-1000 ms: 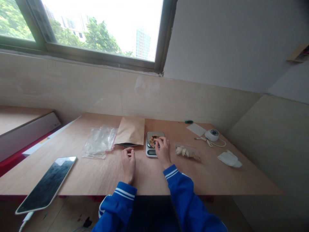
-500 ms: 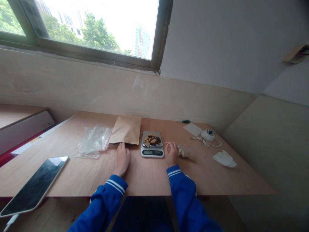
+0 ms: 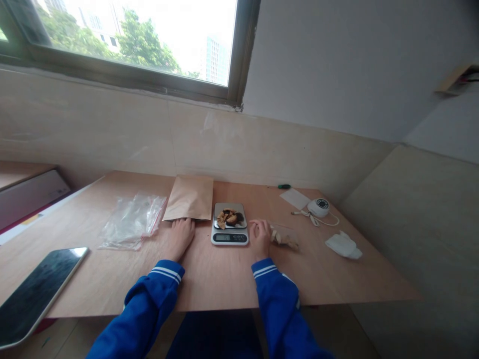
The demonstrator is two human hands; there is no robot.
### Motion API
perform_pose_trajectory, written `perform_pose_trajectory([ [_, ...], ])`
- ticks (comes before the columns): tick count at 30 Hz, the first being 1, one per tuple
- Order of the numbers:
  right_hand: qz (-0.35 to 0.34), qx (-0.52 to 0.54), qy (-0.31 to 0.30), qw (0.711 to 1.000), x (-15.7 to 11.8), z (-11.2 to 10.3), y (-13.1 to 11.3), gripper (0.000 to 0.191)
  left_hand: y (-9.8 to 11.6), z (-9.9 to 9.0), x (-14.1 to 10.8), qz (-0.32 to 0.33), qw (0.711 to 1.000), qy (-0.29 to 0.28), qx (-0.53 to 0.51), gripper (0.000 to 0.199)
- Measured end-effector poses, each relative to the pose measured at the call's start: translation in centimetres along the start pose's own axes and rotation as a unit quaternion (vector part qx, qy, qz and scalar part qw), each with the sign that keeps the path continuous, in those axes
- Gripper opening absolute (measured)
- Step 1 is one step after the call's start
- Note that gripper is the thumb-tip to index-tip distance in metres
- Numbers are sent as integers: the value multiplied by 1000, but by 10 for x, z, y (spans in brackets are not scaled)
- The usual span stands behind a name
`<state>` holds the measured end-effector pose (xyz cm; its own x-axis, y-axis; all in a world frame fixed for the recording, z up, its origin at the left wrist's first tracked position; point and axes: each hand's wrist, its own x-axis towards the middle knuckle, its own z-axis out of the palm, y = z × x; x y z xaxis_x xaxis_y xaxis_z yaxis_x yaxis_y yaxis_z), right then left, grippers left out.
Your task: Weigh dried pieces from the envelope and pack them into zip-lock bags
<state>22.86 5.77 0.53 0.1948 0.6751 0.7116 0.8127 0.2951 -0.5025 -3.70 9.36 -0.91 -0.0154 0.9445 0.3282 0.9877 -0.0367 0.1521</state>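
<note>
My left hand point(image 3: 181, 237) reaches into the mouth of a brown paper bag point(image 3: 190, 197), which lies flat with its opening toward me. The fingertips are hidden inside, so what they hold, if anything, cannot be seen. To the right of the bag stands a white digital kitchen scale point(image 3: 229, 238), with dried mushroom pieces point(image 3: 229, 218) on its plate. My right hand point(image 3: 261, 237) rests on the table just right of the scale, fingers loosely bent and apart, holding nothing visible. Beside it lies a clear plastic bag with pale dried pieces point(image 3: 282, 238), partly hidden by the hand.
Clear zip bags point(image 3: 132, 219) lie left of the paper bag. A phone or tablet point(image 3: 39, 291) sits at the front left. On the right are a white camera point(image 3: 318, 207) with its cable, a white card point(image 3: 297, 198), a crumpled tissue point(image 3: 344, 245) and a green-handled screwdriver point(image 3: 284, 186).
My left hand has pushed deeper into the paper bag's opening. My right hand stays beside the scale. The whole view has shifted slightly.
</note>
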Motion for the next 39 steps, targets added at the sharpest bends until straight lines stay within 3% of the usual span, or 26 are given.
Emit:
perform_pose_trajectory([
  [5,3,18,-3,1000,0,1,1,21,4,-7,-2,-7,999,19,-34,29],
  [9,10,27,7,1000,0,0,1,21,-1,-19,-8,-40,986,98,-128,29],
  [11,13,28,13,999,0,-1,0,21,-8,-27,-12,-74,977,137,-146,29],
  [15,14,31,12,999,-1,-1,0,21,-29,-38,-18,-200,949,228,-82,33],
  [18,25,9,15,1000,-1,0,1,22,-44,-35,-18,-252,948,188,-51,41],
  [22,134,-110,96,980,-4,-2,10,20,-53,-30,-19,-255,961,111,-11,40],
  [26,233,-200,135,942,-13,-9,26,20,-48,-38,-19,-278,950,134,-38,36],
  [29,223,-213,124,943,-18,-10,36,23,-44,-44,-19,-301,935,164,-87,35],
  [32,179,-224,79,955,-15,-7,41,28,-45,-47,-18,-314,914,220,-134,36],
  [35,167,-234,42,957,-7,-5,42,31,-44,-47,-19,-306,875,332,-175,37],
  [37,174,-229,43,957,-3,-5,36,32,-38,-45,-21,-272,856,399,-186,37],
  [39,154,-195,54,967,-3,-6,20,31,-27,-41,-26,-208,859,430,-184,36],
])
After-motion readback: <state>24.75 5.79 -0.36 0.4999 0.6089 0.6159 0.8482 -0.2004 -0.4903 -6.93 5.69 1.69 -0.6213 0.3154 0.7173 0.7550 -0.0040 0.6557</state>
